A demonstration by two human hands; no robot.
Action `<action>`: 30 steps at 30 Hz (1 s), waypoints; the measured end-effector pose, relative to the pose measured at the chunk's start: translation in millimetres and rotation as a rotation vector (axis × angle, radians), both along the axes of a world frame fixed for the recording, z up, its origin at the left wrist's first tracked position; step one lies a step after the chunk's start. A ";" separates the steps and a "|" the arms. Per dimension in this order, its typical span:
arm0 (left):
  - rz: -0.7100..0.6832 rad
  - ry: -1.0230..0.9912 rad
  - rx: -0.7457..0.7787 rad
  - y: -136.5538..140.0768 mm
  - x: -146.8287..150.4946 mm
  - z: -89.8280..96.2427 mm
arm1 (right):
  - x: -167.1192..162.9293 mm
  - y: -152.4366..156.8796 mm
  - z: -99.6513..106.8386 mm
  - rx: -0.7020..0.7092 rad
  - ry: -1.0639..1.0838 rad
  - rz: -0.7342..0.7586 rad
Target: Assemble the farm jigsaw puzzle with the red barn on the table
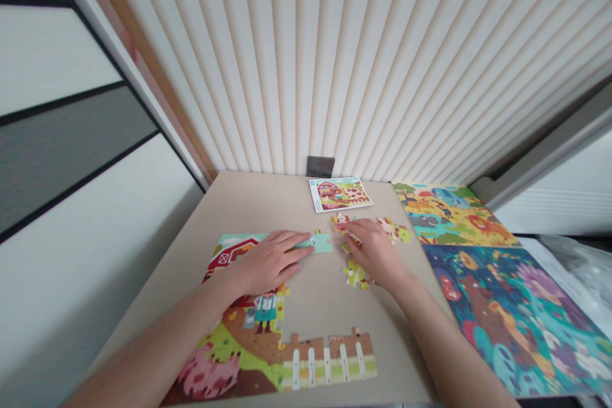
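white ribbed wall panels (pixel 325 64) with a dark square socket (pixel 320 166) rise behind a beige, smooth-topped table (pixel 315 306) in the head view. on it lies a partly joined, brightly coloured cardboard farm puzzle (pixel 253 363), left of centre and running along the near edge. its left side looks largely done: a red-and-white barn (pixel 229 257), a figure in a teal apron (pixel 266 313) and a pink pig (pixel 210 375) show, though the person's left arm covers part of it. along the bottom, a strip of white picket fence (pixel 335 360) is joined on; along the top, a pale blue strip (pixel 323 243) reaches right. between these strips the middle and right are unfilled, so perhaps over half is together.

the left hand (pixel 273 262) lies flat across the top edge, fingers extended and slightly parted, resting on the blue strip and gripping nothing. the right hand (pixel 370 245) curls over loose pieces with farm colours (pixel 356 275), fingertips down among them; whether it pinches one cannot be told. more loose pieces (pixel 401 233) lie just beyond it, not yet joined. behind stands no clutter, only a small white-bordered picture card (pixel 342 194) showing the farm scene.
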State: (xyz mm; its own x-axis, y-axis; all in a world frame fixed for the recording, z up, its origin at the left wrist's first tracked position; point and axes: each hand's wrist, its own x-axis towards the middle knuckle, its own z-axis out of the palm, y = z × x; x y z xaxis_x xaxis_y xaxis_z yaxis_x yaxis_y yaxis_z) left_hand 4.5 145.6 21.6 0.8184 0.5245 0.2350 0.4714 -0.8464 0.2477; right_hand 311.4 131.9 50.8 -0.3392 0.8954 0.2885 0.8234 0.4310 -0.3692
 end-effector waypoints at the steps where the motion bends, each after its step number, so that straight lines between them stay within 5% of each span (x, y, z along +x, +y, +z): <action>1: 0.000 0.004 0.004 0.0 -0.1 -0.5 | -11.9 -4.9 -4.6 -0.002 -0.033 0.028; 8: 0.006 0.070 0.029 1.6 -0.8 -5.3 | -55.4 -23.8 -22.8 0.037 -0.199 0.009; 30: 0.067 -0.047 0.038 1.3 -6.7 -7.0 | -38.9 -18.2 -11.0 0.028 -0.184 -0.050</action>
State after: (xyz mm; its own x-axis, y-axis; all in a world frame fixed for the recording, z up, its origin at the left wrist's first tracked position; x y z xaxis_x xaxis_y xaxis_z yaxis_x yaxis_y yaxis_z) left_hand -2.2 146.9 14.6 0.7692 0.5679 0.2930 0.5159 -0.8225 0.2396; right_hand 272.5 113.7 39.8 -0.3437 0.9050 0.2506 0.8967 0.3955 -0.1986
